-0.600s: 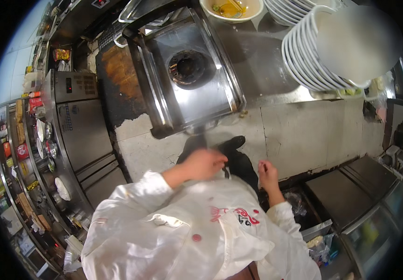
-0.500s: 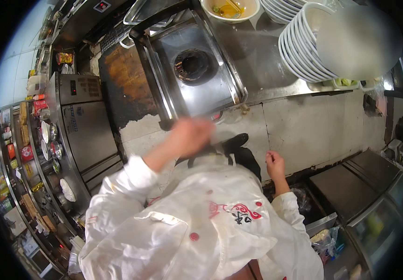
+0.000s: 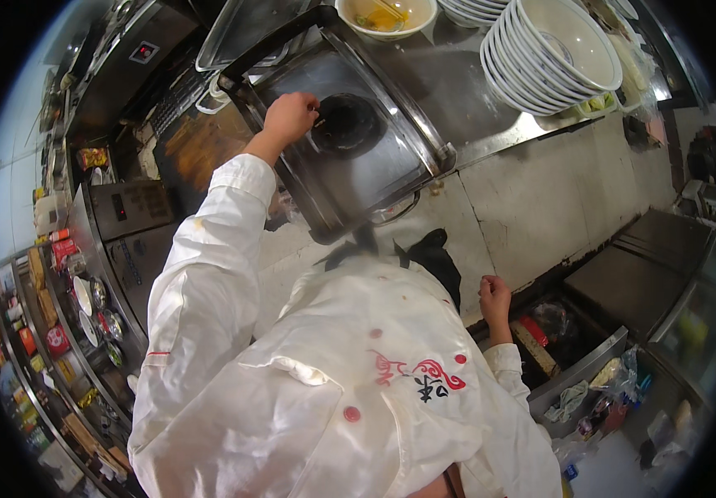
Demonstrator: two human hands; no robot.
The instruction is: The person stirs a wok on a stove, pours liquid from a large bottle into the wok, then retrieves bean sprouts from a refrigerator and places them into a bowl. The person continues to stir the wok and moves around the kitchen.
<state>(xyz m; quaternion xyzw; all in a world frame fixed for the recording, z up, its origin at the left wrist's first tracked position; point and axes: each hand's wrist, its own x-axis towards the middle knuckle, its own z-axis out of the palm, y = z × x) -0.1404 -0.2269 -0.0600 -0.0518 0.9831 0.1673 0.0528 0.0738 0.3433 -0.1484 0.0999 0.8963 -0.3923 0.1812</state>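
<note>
My left hand (image 3: 290,116) is stretched out over the steel cooking station (image 3: 391,166). Its fingers are curled at the left edge of a dark round pan (image 3: 348,123) set in the station's top; a short dark piece shows between the hand and the pan. My right hand (image 3: 495,297) hangs by my side in front of the counter's tiled face, fingers loosely closed with nothing in them. My white jacket with red buttons fills the lower middle of the view.
Stacked white bowls (image 3: 553,50) stand on the counter at the upper right. A bowl with yellowish food (image 3: 384,15) sits behind the station. A brown greasy surface (image 3: 200,145) and steel appliances (image 3: 126,212) lie left; shelves with containers (image 3: 43,315) beyond. Bins with rubbish (image 3: 574,373) at lower right.
My left arm has swung up from near my chest and now reaches the dark pan. My right hand has stayed low at my side.
</note>
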